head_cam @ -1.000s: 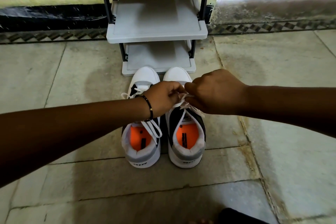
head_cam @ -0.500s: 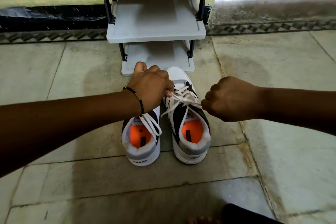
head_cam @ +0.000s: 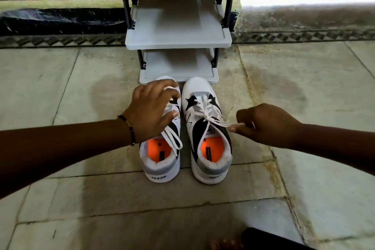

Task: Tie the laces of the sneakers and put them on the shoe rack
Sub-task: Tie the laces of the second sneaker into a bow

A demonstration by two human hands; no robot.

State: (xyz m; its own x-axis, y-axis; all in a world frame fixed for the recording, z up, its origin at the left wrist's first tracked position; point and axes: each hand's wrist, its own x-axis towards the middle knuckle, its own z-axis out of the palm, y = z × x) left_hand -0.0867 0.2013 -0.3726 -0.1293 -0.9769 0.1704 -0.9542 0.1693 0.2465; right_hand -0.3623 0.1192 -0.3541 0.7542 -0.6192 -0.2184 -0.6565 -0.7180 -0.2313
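Note:
Two white, black and grey sneakers with orange insoles stand side by side on the floor, toes toward the shoe rack (head_cam: 178,38). The right sneaker (head_cam: 205,128) has its white lace (head_cam: 218,122) knotted over the tongue, and one end is pinched in my right hand (head_cam: 261,124), just right of the shoe. My left hand (head_cam: 152,109) hovers over the left sneaker (head_cam: 160,160) with fingers spread, holding nothing. That shoe's laces hang loose toward the heel; its front is hidden by the hand.
The grey shoe rack has two bare shelves in sight, directly behind the sneakers, against a striped wall. Stone floor tiles (head_cam: 81,199) spread all around. A dark object (head_cam: 269,239) lies at the bottom edge.
My hands pulled apart from the right sneaker's laces. The left hand let go and opened over the left sneaker; the right hand drew the lace end out to the right.

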